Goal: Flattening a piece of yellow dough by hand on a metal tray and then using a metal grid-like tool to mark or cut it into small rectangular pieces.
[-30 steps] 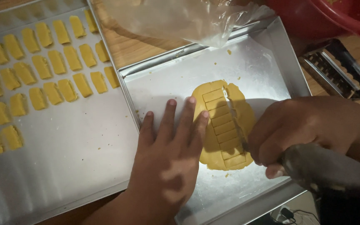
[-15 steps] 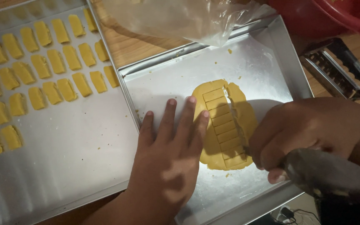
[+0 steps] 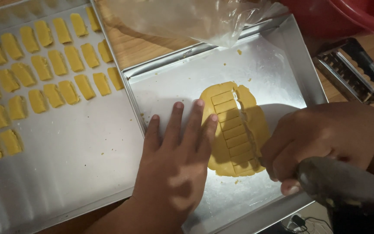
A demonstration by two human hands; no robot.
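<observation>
Left hand (image 3: 172,167) lies flat, fingers spread, on the tray (image 3: 187,84) beside the dough slab (image 3: 234,130); right hand (image 3: 321,138) is closed around a dark-handled cutter (image 3: 343,188). Dough looks soft and tearable, so lift the scored strips from underneath

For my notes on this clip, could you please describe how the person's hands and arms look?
Both are bare: the left hand and right hand show no gloves, rings or watch. The fingernails are short and unpainted. No sleeve shows on either forearm within the frame.

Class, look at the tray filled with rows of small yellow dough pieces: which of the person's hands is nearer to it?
Left. The left hand lies flat beside that tray; the right hand is farther off, beyond the dough slab.
</observation>
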